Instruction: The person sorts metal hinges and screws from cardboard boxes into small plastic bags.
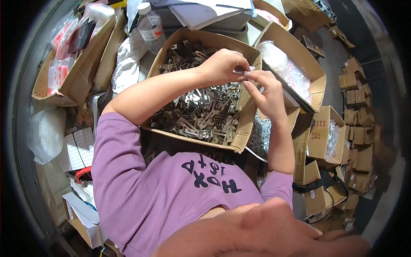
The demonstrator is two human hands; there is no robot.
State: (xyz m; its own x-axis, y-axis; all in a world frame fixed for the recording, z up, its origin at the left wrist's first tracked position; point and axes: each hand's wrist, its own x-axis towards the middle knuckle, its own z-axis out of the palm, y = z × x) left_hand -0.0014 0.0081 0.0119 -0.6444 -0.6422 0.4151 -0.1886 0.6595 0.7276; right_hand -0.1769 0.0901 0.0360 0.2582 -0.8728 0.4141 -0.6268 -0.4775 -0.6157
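My left hand (223,67) and my right hand (266,88) meet over the right side of a cardboard box (195,141). Both have their fingers closed in a pinch on a small shiny piece (244,72), light in colour. Its exact kind is too small to make out, and the fingertips cover part of it. Below the hands, the box holds a heap of flat metal clips (209,112), silvery and loosely piled. My left forearm crosses above the heap and hides some of it.
Small metal parts (262,133) fill a container to the right. Beyond it stands a carton with clear plastic bags (286,66). A plastic bottle (150,30) stands behind the clip box, near papers (205,12). At left is a carton (79,81) of packets; small cartons (358,124) pile up far right.
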